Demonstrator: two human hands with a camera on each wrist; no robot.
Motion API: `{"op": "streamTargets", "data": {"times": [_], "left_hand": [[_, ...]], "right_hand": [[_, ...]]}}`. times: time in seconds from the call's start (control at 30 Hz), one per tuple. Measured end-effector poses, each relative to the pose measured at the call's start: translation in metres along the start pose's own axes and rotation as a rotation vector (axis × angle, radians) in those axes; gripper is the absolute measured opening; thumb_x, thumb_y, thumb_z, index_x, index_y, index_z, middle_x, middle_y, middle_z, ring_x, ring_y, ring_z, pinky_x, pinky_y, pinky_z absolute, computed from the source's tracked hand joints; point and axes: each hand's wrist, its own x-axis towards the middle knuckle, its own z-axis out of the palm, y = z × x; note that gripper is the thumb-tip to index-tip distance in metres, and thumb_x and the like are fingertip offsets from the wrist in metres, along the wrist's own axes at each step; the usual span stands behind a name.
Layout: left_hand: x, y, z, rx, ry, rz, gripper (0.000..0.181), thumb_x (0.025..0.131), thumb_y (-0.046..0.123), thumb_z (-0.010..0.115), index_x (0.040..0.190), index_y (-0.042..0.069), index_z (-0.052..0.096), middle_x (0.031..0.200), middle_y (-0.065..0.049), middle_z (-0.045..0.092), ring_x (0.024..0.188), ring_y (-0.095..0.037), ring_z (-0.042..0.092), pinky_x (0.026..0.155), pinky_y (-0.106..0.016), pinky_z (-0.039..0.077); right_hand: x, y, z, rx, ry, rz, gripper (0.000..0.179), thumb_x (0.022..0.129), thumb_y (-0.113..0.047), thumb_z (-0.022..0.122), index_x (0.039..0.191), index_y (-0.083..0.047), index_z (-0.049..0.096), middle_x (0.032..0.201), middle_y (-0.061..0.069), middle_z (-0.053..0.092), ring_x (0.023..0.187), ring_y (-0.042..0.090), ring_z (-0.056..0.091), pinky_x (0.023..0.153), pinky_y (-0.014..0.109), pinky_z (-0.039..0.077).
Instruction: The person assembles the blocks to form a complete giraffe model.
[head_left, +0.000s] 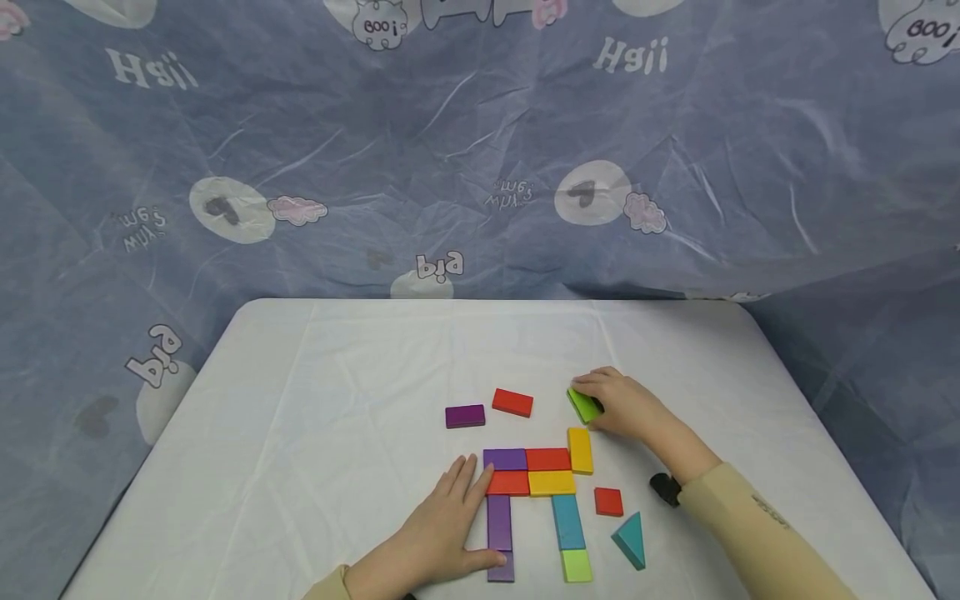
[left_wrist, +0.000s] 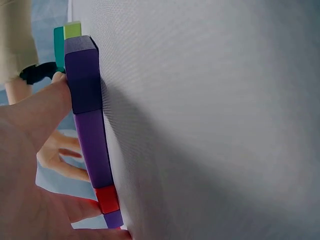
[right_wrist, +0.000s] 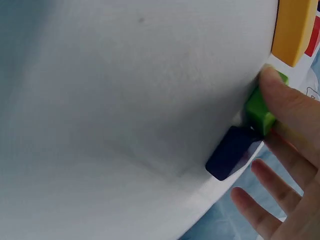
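My right hand [head_left: 626, 406] pinches a green block [head_left: 584, 406] between thumb and fingers at the back right. Close beside that block, a dark blue-purple block [right_wrist: 234, 152] shows in the right wrist view, mostly hidden by the hand in the head view. With fingers spread and straight, my left hand [head_left: 448, 525] lies along the left side of a flat block figure. Its thumb touches the lower purple block [head_left: 501, 573], and a fingertip meets the red block [head_left: 508, 483]. The figure also has a longer purple block [head_left: 498, 523], a blue block [head_left: 568, 522] and an upright yellow block [head_left: 581, 451].
Behind the figure lie a loose purple block [head_left: 465, 417] and a red block [head_left: 512, 402]. Right of it sit a small red square [head_left: 608, 502] and a teal triangle [head_left: 632, 542]. A white cloth covers the table [head_left: 337, 375], with a patterned blue curtain [head_left: 465, 125] behind.
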Motion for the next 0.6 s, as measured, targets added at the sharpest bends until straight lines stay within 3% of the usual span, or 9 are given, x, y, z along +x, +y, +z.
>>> {"op": "streamTargets", "data": {"times": [0.3,0.6], "left_hand": [[-0.0004,-0.0002,0.0,-0.002,-0.004,-0.004,0.105,0.081,0.072,0.061,0.155,0.006,0.026,0.16,-0.022,0.026,0.148,-0.039,0.026,0.117,-0.048,0.033],[0.0008,0.0007,-0.0016,-0.038,-0.045,-0.022,0.106,0.08,0.071,0.062,0.157,0.009,0.023,0.161,-0.02,0.024,0.149,-0.037,0.024,0.117,-0.049,0.033]], "right_hand": [[0.0077,0.0036,0.0031,0.071,0.041,0.058,0.065,0.077,-0.027,0.084,0.131,0.0,0.061,0.132,0.018,0.061,0.122,0.036,0.053,0.105,0.049,0.046],[0.0028,0.0056,0.009,0.106,0.062,0.015,0.056,0.088,-0.028,0.074,0.133,0.002,0.059,0.133,0.02,0.059,0.124,0.037,0.052,0.105,0.052,0.046]]}}
